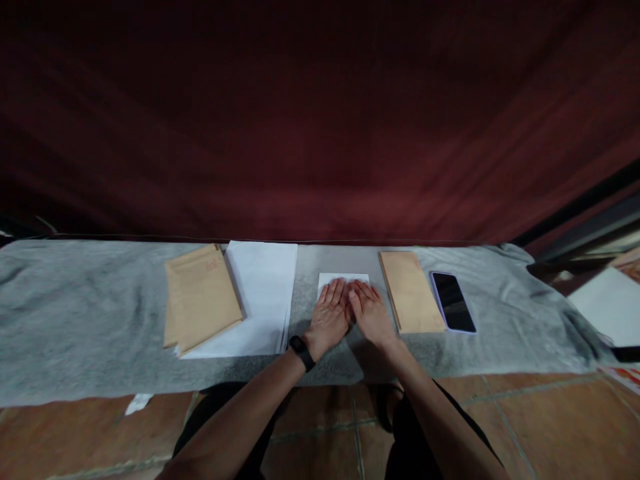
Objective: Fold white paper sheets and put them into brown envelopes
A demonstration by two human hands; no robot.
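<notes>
A small white paper (344, 276) lies on the grey cloth in front of me, mostly covered by my hands. My left hand (330, 313), with a black band at its wrist, rests flat on it with fingers stretched forward. Beside it, my right hand (371, 313) also lies on the paper, fingers extended and its thumb side close to the left hand. To the left are large white sheets (265, 293), partly under brown envelopes (205, 300). More brown envelopes (413, 293) lie to the right of my right hand.
A phone with a purple edge (453, 302) lies right of the envelopes. The grey cloth (90, 313) covers the long surface, with a dark red curtain (320, 147) behind. White paper (610, 303) shows at far right. A white scrap (139, 403) is on the tiled floor.
</notes>
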